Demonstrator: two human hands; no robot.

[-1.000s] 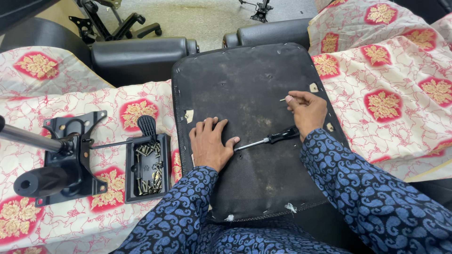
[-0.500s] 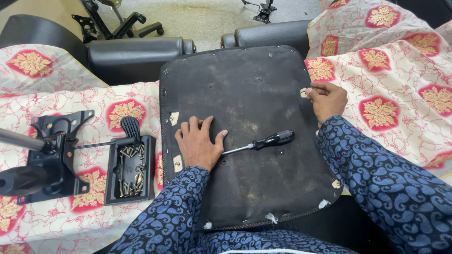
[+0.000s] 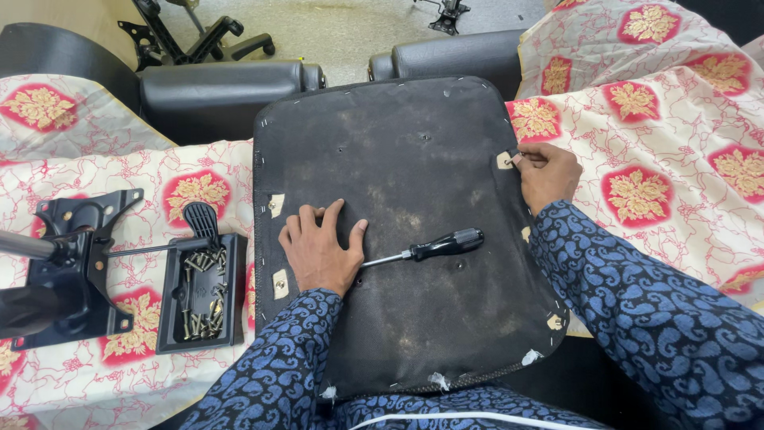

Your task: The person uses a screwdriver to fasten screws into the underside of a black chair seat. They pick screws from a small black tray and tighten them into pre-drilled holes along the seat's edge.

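Head view shows our left hand (image 3: 322, 253) spread flat on the black seat base (image 3: 398, 159), its fingers beside the screwdriver (image 3: 434, 246) lying near the middle. Our right hand (image 3: 547, 173) pinches a pale tag (image 3: 504, 161) at the right edge.

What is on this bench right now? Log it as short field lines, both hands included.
surface: patterned cloth
workpiece: black seat base, underside up
left hand: flat on seat base, beside screwdriver tip
right hand: pinching at tan tab on right edge
screwdriver: lying loose on seat base
black tray: holds screws
metal bracket: left of tray
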